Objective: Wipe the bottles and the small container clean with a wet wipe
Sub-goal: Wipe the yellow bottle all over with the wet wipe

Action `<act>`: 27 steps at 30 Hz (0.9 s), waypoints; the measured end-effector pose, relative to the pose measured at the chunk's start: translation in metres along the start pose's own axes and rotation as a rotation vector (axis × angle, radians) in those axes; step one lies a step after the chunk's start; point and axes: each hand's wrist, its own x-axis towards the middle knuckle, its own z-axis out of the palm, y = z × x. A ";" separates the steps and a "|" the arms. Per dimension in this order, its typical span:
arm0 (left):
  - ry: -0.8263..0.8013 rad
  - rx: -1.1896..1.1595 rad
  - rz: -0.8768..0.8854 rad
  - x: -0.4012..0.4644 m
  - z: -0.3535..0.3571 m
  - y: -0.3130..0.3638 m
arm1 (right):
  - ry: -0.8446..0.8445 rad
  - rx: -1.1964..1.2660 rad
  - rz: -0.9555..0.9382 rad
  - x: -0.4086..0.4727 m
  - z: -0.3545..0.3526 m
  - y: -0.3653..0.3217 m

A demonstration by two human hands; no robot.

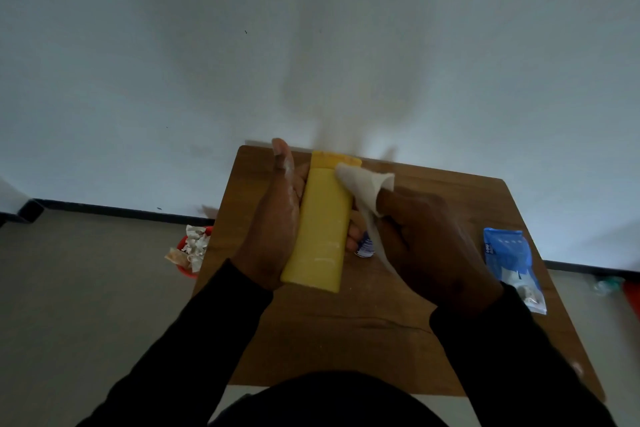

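Now: left hand [273, 218] fingers [351, 236] curl round yellow bottle [320, 225], held above worktop [346, 340] | right hand [426, 246] pinches wet wipe [363, 187] against bottle's cap end | wipes pack [512, 263] right of right-hand fingers | small container [365, 248] partly hidden between both hands.

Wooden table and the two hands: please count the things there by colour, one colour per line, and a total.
Yellow: 1, the tall yellow plastic bottle
White: 1, the white wet wipe
Blue: 1, the blue wipe packet
Blue-and-white: 1, a small object, mostly hidden
Total: 4

Smooth matt plastic yellow bottle [320, 225], soft cloth-like wipe [367, 191], wood-grain table [346, 333], glossy blue packet [512, 263].
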 end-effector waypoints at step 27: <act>0.014 0.019 0.025 -0.010 0.010 -0.007 | -0.102 0.038 -0.077 -0.011 -0.011 -0.008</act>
